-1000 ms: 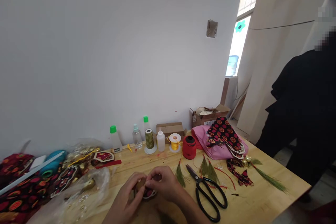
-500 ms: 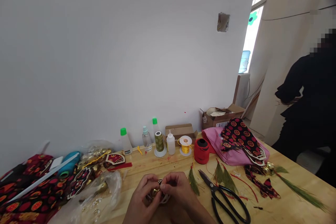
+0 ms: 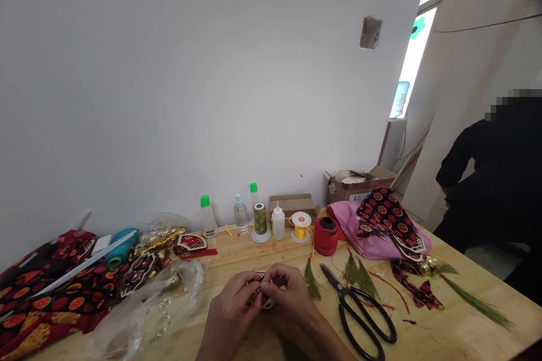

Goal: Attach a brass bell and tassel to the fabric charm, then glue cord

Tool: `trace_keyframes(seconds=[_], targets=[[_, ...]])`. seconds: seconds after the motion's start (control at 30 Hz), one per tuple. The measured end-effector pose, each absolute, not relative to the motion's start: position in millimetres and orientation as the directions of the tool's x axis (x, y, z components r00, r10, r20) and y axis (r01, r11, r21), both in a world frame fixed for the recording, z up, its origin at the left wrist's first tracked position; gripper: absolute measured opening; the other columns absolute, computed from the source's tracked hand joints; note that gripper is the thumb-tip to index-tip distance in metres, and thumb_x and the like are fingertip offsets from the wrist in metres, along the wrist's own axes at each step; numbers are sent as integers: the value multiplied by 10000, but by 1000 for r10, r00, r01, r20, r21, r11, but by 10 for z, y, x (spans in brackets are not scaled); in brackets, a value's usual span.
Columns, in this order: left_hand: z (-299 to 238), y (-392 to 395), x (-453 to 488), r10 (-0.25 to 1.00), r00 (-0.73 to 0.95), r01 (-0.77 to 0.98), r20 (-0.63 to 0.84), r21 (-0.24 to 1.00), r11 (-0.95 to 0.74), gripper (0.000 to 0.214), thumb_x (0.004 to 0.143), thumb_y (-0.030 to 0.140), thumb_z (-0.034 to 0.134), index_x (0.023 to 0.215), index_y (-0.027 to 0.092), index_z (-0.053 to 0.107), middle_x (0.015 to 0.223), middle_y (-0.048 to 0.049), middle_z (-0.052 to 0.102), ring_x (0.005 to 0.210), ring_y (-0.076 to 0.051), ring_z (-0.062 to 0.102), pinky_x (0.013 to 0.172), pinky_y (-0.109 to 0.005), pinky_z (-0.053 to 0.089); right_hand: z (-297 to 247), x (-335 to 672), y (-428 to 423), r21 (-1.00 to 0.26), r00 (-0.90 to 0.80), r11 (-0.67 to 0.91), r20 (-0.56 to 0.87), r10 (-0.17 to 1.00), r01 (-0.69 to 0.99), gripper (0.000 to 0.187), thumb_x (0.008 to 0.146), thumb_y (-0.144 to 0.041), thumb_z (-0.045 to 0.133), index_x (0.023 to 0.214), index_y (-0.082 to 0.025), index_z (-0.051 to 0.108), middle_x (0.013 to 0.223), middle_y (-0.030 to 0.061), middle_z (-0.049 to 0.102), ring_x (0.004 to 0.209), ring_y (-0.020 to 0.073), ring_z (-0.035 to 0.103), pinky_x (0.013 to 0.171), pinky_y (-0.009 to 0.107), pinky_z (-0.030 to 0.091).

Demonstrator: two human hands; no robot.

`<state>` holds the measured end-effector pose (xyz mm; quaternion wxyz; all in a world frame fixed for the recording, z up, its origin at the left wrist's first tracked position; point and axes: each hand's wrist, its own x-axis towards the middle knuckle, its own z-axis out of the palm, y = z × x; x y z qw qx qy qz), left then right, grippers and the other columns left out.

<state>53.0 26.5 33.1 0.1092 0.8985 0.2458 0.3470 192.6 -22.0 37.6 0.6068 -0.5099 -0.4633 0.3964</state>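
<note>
Now left hand (image 3: 228,311) and right hand (image 3: 293,298), pinched on the patch (image 3: 266,305), cover the earlier-visible bell. Fine work apparently continues between grips.

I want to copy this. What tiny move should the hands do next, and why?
Maybe the right hand could ease back a little while the left hand steadies the small white-edged piece. Both hands' fingertips crowd together over it and hide most of it, so that might give a better look.
</note>
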Motion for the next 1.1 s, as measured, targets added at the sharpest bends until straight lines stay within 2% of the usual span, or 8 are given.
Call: trace_keyframes(seconds=[0.2,0.3,0.43,0.6,0.67,0.73,0.83,1.1], targets=[[308,298,505,570,589,358,572,448,-819,85,763,210,504,781,201,587,833,-31,635,803,-143,590,716,-251,495,346,2010,-614,-718,246,115,378,893,687,56,624,-174,592,678,-189,594,703,13,602,687,149,518,651,260,387],[306,303,518,598,575,356,558,487,-797,90,765,218,495,783,200,581,837,-34,640,807,-150,591,728,-264,494,67,1993,-713,-542,172,52,354,919,839,167,498,-233,704,633,-212,607,718,22,610,686,184,524,605,267,385],[306,280,546,581,587,314,563,504,-805,81,753,220,509,767,203,587,804,-24,647,777,-143,598,708,-239,496,-263,1934,-677,-446,139,59,400,906,893,136,505,-198,701,612,-216,620,682,23,611,653,185,523,566,261,383],[304,271,539,629,555,294,545,578,-761,88,744,224,514,743,202,599,779,-18,646,749,-142,601,693,-234,493,-194,1949,-674,-639,185,82,340,922,765,92,545,-112,621,566,-197,594,619,15,600,611,165,515,552,249,383],[319,270,539,667,537,269,517,644,-716,90,744,234,515,727,196,594,764,-18,639,733,-143,594,676,-235,489,-28,1980,-698,-843,236,42,197,952,537,21,599,-165,589,593,-180,575,593,11,584,575,144,516,533,237,387],[339,264,546,712,515,238,478,717,-655,92,741,242,517,707,189,585,752,-21,627,727,-146,585,661,-236,484,175,2005,-700,-985,204,15,51,978,172,136,646,-284,579,593,-165,538,542,1,558,513,116,504,494,218,380],[365,248,560,758,501,188,419,802,-567,97,730,244,523,684,179,579,731,-21,609,703,-149,575,642,-234,476,450,2020,-626,-983,131,74,52,990,-169,274,635,-407,613,620,-152,512,524,-5,557,465,85,487,482,203,376],[348,255,589,807,531,41,259,943,-330,140,734,262,513,669,163,587,714,-26,610,702,-159,572,647,-241,470,552,1998,-216,-986,81,150,144,986,-73,193,614,-304,671,695,-145,596,597,-17,585,540,84,519,525,192,401]])
